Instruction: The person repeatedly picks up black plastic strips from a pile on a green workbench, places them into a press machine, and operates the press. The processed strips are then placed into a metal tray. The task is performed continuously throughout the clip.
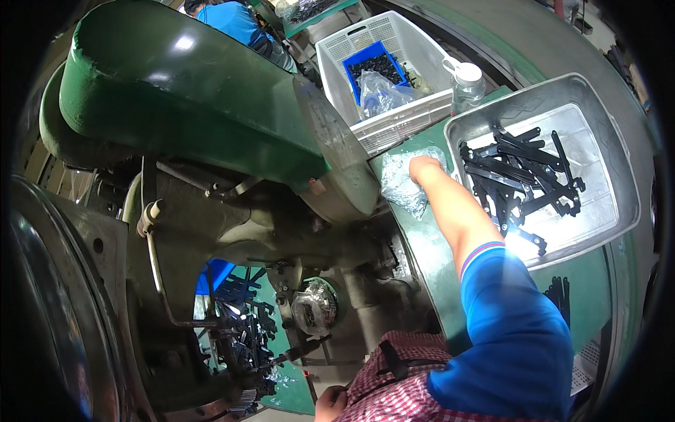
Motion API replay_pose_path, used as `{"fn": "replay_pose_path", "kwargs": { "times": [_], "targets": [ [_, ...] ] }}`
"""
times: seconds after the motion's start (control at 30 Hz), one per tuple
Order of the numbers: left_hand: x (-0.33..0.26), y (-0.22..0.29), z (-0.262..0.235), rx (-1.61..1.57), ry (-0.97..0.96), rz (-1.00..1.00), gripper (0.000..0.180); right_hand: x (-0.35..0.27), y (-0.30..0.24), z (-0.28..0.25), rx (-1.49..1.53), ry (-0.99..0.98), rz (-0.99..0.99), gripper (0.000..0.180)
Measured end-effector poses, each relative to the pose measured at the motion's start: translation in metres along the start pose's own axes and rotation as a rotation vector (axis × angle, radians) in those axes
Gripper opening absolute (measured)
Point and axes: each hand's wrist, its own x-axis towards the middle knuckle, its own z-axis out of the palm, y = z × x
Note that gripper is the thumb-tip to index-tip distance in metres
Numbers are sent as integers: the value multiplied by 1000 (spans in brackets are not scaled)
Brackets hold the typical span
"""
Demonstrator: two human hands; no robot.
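Note:
My right arm stretches forward across the green tabletop, and my right hand (424,169) is down in the mouth of a clear plastic bag (401,184). The bag hides its fingertips, so I cannot see whether they grip anything. Low in the view, beside my checked apron (404,359), my left hand (330,403) shows only in part. Its fingers look curled in, and what they may hold is hidden. Right of the bag, a grey metal tray (605,204) contains several black metal bars (517,165), jumbled together.
A large green machine (197,98) fills the left side. Behind its frame, black metal parts (246,323) lie heaped. A white crate (337,60) holding a blue bin (373,53) stands beyond, near a lidded clear bottle (467,88). Another person (232,24) is at the back.

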Motion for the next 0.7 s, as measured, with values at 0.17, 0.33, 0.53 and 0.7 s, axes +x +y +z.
{"fn": "replay_pose_path", "kwargs": {
  "times": [0.17,0.33,0.53,0.7],
  "targets": [
    [9,1,1,-23,-64,-34,28,-1,-17,6,21,144,-325,26],
    [20,2,2,41,-89,-47,29,32,-10,34,-47,322,-64,27],
    [23,3,-1,121,-88,-88,30,20,-14,25,-111,233,86,62],
    [34,-12,3,193,-69,-115,29,13,-12,28,-11,120,7,104]
  ]
}}
